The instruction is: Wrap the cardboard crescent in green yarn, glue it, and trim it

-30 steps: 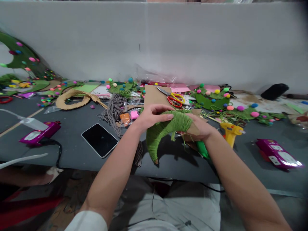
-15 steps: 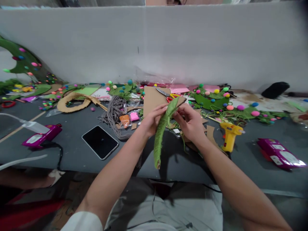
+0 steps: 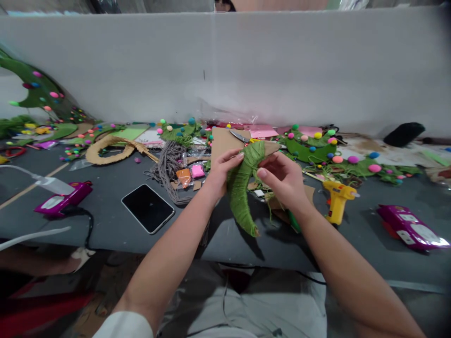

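A curved cardboard crescent (image 3: pixel 241 197) wound with green yarn is held up over the table, its bare brown tip pointing right. My left hand (image 3: pixel 223 171) grips its upper left side, thumb on the front face. By the bare tip, my right hand (image 3: pixel 285 180) has its fingers curled in, with green yarn (image 3: pixel 270 206) trailing beneath it. The fingertips partly hide that yarn. Behind the crescent lie scissors (image 3: pixel 239 136) on a piece of cardboard (image 3: pixel 221 141).
A phone (image 3: pixel 148 208) and grey yarn (image 3: pixel 167 164) lie left, near a cardboard ring (image 3: pixel 109 152). Rightward stand a yellow glue gun (image 3: pixel 336 199) and a purple box-shaped device (image 3: pixel 410 226); another purple device (image 3: pixel 63 199) sits far left. Pompom-covered green pieces (image 3: pixel 310 148) line the white partition (image 3: pixel 141 70).
The crescent has turned from nearly edge-on to showing its broad face, its lower end swinging right. My right thumb has moved apart from the crescent. The camera view has shifted slightly.
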Demonstrator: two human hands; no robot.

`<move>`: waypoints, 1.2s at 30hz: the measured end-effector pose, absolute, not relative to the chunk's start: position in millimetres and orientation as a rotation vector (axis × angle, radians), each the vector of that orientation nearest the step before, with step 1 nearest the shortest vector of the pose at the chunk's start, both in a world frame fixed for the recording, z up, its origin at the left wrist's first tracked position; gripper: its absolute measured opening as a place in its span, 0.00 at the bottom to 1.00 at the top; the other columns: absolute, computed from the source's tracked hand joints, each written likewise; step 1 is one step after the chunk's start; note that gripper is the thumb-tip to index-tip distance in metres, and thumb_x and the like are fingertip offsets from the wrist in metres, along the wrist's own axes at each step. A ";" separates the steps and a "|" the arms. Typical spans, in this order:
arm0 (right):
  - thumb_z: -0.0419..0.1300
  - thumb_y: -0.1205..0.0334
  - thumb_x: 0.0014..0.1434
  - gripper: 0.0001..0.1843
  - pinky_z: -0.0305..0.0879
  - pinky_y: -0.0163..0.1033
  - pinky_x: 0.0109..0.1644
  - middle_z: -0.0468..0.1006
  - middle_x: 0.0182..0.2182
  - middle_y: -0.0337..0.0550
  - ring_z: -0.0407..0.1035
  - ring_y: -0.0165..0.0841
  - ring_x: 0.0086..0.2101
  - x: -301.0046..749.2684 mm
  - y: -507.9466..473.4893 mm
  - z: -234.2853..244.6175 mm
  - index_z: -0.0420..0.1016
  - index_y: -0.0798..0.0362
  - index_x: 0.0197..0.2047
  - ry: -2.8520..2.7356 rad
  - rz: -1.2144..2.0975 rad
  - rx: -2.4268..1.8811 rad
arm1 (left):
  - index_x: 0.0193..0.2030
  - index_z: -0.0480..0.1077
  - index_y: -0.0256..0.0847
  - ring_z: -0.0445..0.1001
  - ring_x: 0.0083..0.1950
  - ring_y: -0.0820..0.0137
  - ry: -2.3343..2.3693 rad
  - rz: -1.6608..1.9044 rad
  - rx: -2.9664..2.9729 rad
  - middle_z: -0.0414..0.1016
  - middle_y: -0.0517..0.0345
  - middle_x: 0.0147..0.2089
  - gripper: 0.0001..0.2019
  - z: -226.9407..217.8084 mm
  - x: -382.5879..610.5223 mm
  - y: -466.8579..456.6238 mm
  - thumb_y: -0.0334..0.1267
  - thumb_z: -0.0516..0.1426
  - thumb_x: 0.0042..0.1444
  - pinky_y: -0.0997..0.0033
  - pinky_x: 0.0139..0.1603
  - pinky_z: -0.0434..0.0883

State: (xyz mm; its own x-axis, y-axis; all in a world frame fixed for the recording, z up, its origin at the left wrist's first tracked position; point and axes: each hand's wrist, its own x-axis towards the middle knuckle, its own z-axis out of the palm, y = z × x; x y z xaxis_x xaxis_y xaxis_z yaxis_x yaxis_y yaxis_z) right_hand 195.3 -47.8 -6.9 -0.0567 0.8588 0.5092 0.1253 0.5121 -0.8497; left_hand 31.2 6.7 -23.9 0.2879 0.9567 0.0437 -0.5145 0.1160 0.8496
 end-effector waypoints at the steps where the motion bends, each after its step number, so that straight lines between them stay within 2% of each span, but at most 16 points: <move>1: 0.67 0.50 0.57 0.14 0.64 0.36 0.32 0.74 0.29 0.39 0.67 0.30 0.28 195.4 -47.2 -7.1 0.72 0.51 0.34 -1.540 0.727 -0.926 | 0.44 0.78 0.41 0.78 0.38 0.68 0.634 1.216 0.919 0.82 0.57 0.40 0.19 -23.9 30.9 7.4 0.42 0.70 0.44 0.69 0.40 0.72; 6: 0.65 0.51 0.59 0.15 0.61 0.35 0.29 0.73 0.24 0.39 0.65 0.29 0.25 196.8 -41.7 -7.8 0.75 0.54 0.30 -1.542 0.566 -1.111 | 0.43 0.78 0.41 0.78 0.43 0.66 0.727 1.347 1.113 0.82 0.54 0.43 0.20 -27.0 26.9 12.8 0.46 0.70 0.43 0.66 0.47 0.72; 10: 0.63 0.50 0.60 0.17 0.57 0.35 0.27 0.70 0.22 0.37 0.61 0.27 0.23 200.1 -37.7 -9.3 0.74 0.55 0.28 -1.516 0.491 -1.199 | 0.46 0.77 0.38 0.78 0.45 0.63 0.839 1.359 1.331 0.82 0.50 0.45 0.23 -31.4 21.3 19.6 0.49 0.68 0.46 0.64 0.48 0.73; 17: 0.63 0.48 0.60 0.19 0.54 0.36 0.29 0.67 0.19 0.35 0.58 0.27 0.22 217.8 -28.9 -9.9 0.73 0.54 0.26 -1.526 0.115 -1.335 | 0.50 0.76 0.37 0.76 0.45 0.61 1.096 1.091 1.744 0.80 0.48 0.42 0.22 -26.3 8.6 18.4 0.48 0.64 0.52 0.63 0.48 0.71; 23: 0.60 0.47 0.61 0.20 0.55 0.37 0.30 0.65 0.20 0.35 0.57 0.28 0.23 241.5 -9.8 -20.2 0.70 0.53 0.26 -1.537 0.072 -1.405 | 0.52 0.75 0.40 0.76 0.42 0.64 0.884 0.810 1.911 0.78 0.52 0.39 0.23 -15.6 1.3 10.4 0.51 0.64 0.53 0.65 0.45 0.70; 27: 0.56 0.40 0.60 0.23 0.60 0.40 0.31 0.68 0.23 0.39 0.62 0.32 0.26 250.6 5.6 -26.3 0.64 0.50 0.27 -1.254 0.318 -1.308 | 0.46 0.76 0.37 0.75 0.38 0.68 0.883 1.050 1.789 0.79 0.51 0.39 0.19 -18.2 -2.4 20.1 0.50 0.63 0.54 0.67 0.42 0.71; 31: 0.49 0.31 0.58 0.27 0.65 0.43 0.35 0.72 0.30 0.45 0.69 0.38 0.34 254.4 4.3 -12.6 0.50 0.46 0.28 -0.996 0.690 -1.024 | 0.41 0.76 0.35 0.76 0.40 0.66 1.057 1.378 1.652 0.80 0.50 0.40 0.15 -27.2 -4.7 33.2 0.46 0.63 0.53 0.67 0.44 0.71; 33: 0.50 0.29 0.56 0.29 0.62 0.43 0.34 0.68 0.27 0.43 0.67 0.37 0.31 253.1 -2.7 -2.2 0.47 0.46 0.28 -1.024 0.782 -1.015 | 0.40 0.77 0.35 0.76 0.41 0.65 1.093 1.413 1.619 0.80 0.50 0.41 0.14 -30.3 -4.8 35.8 0.45 0.62 0.53 0.67 0.44 0.71; 36: 0.52 0.26 0.53 0.31 0.55 0.42 0.28 0.56 0.21 0.36 0.55 0.33 0.23 249.0 -11.4 7.8 0.50 0.45 0.28 -1.046 0.852 -1.051 | 0.40 0.78 0.36 0.76 0.41 0.64 1.102 1.327 1.647 0.80 0.50 0.40 0.14 -30.4 -4.1 34.3 0.44 0.63 0.51 0.67 0.44 0.71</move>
State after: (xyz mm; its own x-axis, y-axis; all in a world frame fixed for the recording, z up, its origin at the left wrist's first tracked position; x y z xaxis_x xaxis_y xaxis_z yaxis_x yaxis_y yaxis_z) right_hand 249.0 -11.4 7.8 0.2912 0.9215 0.2569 -0.0651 0.2870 -0.9557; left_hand -4.1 34.3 -30.4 0.0970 0.9331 0.3463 0.1689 -0.3583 0.9182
